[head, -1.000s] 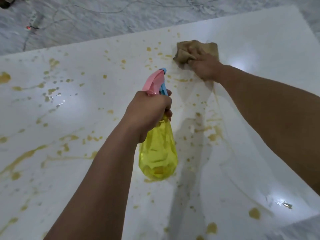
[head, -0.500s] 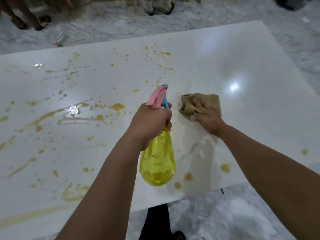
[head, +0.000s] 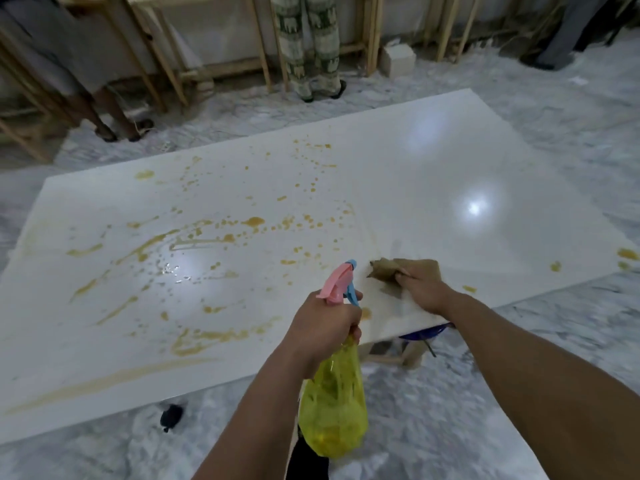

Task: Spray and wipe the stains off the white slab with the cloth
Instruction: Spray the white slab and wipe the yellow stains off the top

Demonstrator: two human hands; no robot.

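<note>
A: How does the white slab [head: 433, 188] look?

B: Glossy; yellow-brown stains [head: 254, 221] scatter over its left and centre, while the right part is mostly clean.

A: And your hands?

B: Your left hand [head: 323, 329] grips the yellow spray bottle [head: 334, 407], fingers curled round its neck, at lower centre. Your right hand [head: 424, 289] presses the brown cloth [head: 391, 270] flat near the slab's near edge; marble floor [head: 519, 368] surrounds it.

marble floor [head: 571, 140] | wooden frames [head: 263, 46] — far side | person in patterned trousers [head: 311, 39] (standing) | white block [head: 398, 58]
</note>
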